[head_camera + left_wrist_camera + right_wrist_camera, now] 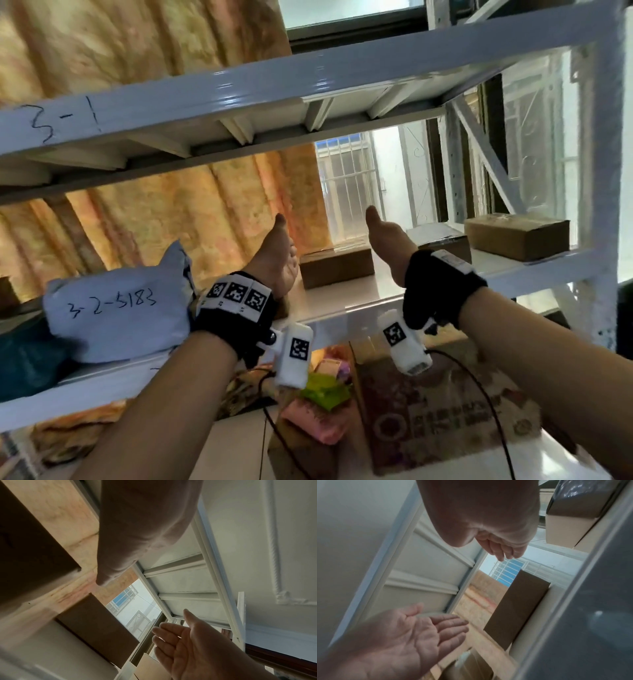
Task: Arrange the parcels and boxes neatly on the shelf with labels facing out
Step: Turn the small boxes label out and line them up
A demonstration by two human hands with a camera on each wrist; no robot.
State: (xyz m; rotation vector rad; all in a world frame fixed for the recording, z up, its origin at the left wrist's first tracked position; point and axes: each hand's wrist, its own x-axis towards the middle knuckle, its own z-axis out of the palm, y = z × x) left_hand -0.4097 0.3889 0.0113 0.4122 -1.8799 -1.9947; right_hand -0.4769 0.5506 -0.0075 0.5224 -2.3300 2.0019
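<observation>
A small brown cardboard box (337, 267) (96, 627) (518, 608) lies on the white middle shelf (359, 298). My left hand (279, 246) (406, 635) and right hand (385, 236) (185, 642) reach over the shelf, palms facing each other, fingers straight, holding nothing. The box sits between and just beyond them, and neither hand touches it in the wrist views. A white poly parcel (116, 308) with "3-2-5183" handwritten on it lies to the left of my left wrist. Two more brown boxes (442, 240) (517, 236) stand farther right.
The upper shelf beam (239, 99) marked "3-1" hangs close overhead. A dark teal bag (27, 359) lies at the far left of the shelf. The shelf's upright post (603, 171) bounds the right. Below, an open carton with colourful packets (322, 394) stands on the floor.
</observation>
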